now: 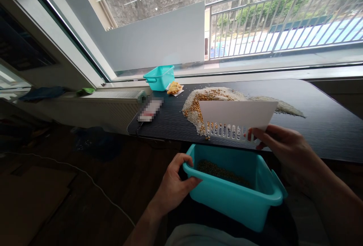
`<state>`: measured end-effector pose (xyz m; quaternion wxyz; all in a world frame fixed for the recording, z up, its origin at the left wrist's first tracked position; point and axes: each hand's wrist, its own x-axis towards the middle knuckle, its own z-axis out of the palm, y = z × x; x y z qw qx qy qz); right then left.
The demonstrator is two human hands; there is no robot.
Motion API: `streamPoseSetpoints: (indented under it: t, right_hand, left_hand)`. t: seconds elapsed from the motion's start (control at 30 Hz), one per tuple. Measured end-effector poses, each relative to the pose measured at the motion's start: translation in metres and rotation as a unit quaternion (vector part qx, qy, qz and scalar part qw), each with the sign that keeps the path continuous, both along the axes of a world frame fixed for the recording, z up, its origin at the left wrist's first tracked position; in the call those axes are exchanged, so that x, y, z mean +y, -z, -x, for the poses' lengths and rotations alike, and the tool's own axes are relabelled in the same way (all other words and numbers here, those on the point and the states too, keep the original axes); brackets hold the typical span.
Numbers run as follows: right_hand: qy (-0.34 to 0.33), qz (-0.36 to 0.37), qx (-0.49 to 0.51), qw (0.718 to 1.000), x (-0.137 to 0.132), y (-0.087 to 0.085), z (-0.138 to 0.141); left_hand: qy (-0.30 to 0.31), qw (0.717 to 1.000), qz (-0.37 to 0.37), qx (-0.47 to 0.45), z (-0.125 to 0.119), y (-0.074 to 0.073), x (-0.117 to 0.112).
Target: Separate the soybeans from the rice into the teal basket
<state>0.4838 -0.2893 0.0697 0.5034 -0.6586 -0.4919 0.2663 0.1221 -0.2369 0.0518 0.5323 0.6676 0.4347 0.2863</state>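
Note:
My left hand [172,187] grips the near left rim of a teal plastic bin [241,200] held below the front edge of the black table [326,121]. A layer of brown beans [221,171] lies in the bin. My right hand [283,149] pinches the lower right corner of a white slotted scraper card [241,115], which stands tilted on the table against a pile of white rice mixed with yellow beans [210,100].
A second teal bin [159,76] sits at the table's far left corner, with a yellow packet [174,87] beside it. A small pink and white object [150,110] lies on the table's left side. A radiator [110,104] and window run behind.

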Motion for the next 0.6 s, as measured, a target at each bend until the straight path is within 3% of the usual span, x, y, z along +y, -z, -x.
streamPoseSetpoints:
  t: [0.6]
  right_hand:
    - [0.026, 0.006, 0.016, 1.000, -0.010, -0.001, 0.001]
  left_hand:
    - [0.000, 1.000, 0.004, -0.024, 0.001, 0.002, 0.001]
